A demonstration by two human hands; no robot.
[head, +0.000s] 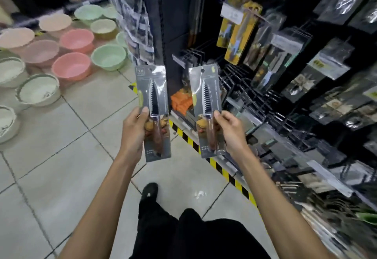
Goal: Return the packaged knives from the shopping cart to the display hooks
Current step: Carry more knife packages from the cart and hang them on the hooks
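- Left pack (pixel 153 113): grey card w/ clear blister; serrated blade, brown wood-look handle, food print behind the handle.
- Right pack (pixel 207 111): same type; round hang hole visible at top edge.
- Orientation: both long axes run near vertical in view, blade tips up, handle ends down. Tops lean slightly left. Printed fronts face the camera.
- Position: both are held in the air at about the same height, side by side and apart, above the floor (pixel 61 146). Neither is on a hook.
- Left hand (pixel 133 134): grasps left pack at its left edge, thumb on the front near blade base, fingers behind the card.
- Right hand (pixel 232 134): pinches right pack at its right edge, approx. where blade meets handle, fingertips on the front.
- Hooks (pixel 240 87): bare black wire prongs on the rack (pixel 306 115), just right of and behind right pack.
- Yellow-carded packs (pixel 238 34) hang higher up; other packaged goods to the right are blurred.
- Striped tape (pixel 214 162), yellow/black, runs along the rack base.
- Basins (pixel 71 68), pink, green and white, sit on the floor at left, well apart from the packs.
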